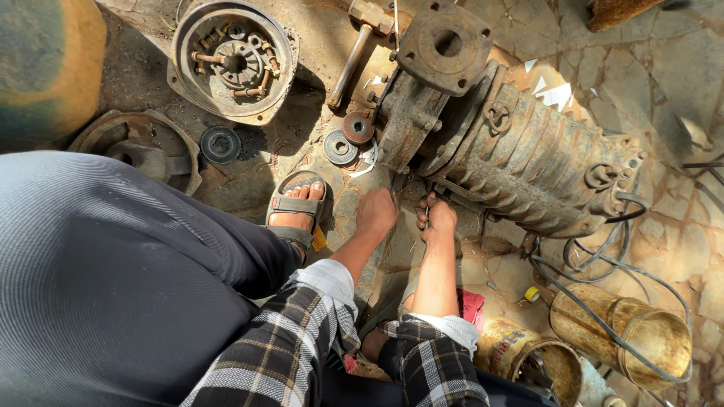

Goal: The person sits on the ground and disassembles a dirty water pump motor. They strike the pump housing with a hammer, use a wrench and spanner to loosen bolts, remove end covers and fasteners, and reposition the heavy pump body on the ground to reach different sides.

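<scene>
A big rusty ribbed motor housing [528, 158] lies on its side on the stone ground, its flanged pump end [445, 45] pointing up and left. My left hand [375, 212] reaches down at the base of that end, fingers curled out of sight; what it holds is hidden. Just to its right, my right hand [437, 217] is closed on a thin metal tool or rod that shows between its fingers. Both hands work at the housing's lower edge.
A round end cover with bolts [234, 60] lies at upper left, a hammer [351, 56] beside it. Two small discs [348, 138] and a black ring [220, 144] lie near my sandalled foot [296, 207]. Black cables [596, 264] and two rusty cans [626, 332] sit at right.
</scene>
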